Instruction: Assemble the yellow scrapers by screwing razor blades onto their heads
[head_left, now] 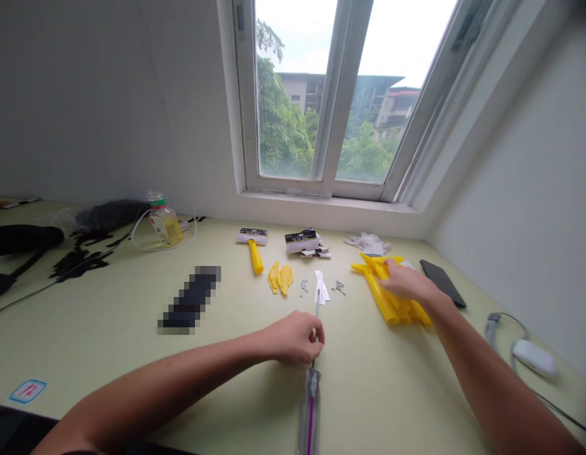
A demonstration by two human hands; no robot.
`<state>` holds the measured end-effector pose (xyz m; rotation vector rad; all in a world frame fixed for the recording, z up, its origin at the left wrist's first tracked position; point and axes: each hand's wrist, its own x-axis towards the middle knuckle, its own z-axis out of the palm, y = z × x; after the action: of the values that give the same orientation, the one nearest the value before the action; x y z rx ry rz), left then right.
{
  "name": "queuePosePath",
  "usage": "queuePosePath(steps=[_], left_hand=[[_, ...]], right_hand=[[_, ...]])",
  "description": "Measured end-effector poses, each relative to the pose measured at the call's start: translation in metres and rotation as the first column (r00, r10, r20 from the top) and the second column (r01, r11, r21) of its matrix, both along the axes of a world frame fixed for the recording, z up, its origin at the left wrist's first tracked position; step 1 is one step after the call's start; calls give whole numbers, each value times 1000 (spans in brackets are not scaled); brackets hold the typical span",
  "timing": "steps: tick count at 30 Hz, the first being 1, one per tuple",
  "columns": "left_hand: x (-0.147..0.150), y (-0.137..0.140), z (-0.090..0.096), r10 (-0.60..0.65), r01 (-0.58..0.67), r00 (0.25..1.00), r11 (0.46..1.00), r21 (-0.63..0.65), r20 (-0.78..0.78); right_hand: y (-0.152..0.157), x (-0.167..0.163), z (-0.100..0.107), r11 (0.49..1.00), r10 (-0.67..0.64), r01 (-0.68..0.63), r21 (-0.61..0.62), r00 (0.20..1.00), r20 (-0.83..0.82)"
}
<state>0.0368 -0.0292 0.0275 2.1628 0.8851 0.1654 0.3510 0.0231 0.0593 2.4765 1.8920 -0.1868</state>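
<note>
My left hand point(295, 338) is curled with thumb and index finger pressed together, right over the shaft of a screwdriver point(310, 414) with a clear and purple handle. Whether it pinches the shaft or some small piece cannot be made out. My right hand point(406, 281) reaches to a pile of yellow plastic handles point(385, 300), its fingers closed around the top part of one. Beyond my left hand lie flat yellow plastic pieces point(286, 279), small nuts point(304, 286), screws point(339, 287) and white paper strips point(320, 281). A single yellow handle point(256, 258) lies farther left.
Black-and-white label cards point(301, 241) and white gloves point(369, 243) lie near the window wall. A bottle of yellow liquid point(165, 222) stands at left. A dark phone-like slab point(442, 283) and a white case with a cable point(534, 358) are at right.
</note>
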Motion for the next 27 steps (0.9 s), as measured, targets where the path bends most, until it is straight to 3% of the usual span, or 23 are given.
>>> queuePosePath(steps=[9,12,17,19,22,24,27], left_hand=[[90,16,-19,-93,93,996,996,-8,15],[101,17,-24,-60,63,995,998,-26,85],[89,25,-24,55,8,969,968,-252,243],[77,29,-19,174,-14,896,931,-366,409],[55,30,-9,359,111,690,806,-582,629],[37,26,-4,485,158,556,736,-659,675],[7,19,-7,640,48,394,703,-710,660]], right_hand=[[-2,13,17,997,47,-40,73,995,-90],[-4,14,23,995,65,-54,78,988,-143],[-15,-14,31,982,136,-110,155,975,-175],[-25,-43,29,955,235,-196,224,958,-162],[-45,-97,19,887,392,-327,327,906,-158],[-60,-130,14,832,493,-402,382,852,-178],[-70,-159,12,699,712,-602,385,635,-300]])
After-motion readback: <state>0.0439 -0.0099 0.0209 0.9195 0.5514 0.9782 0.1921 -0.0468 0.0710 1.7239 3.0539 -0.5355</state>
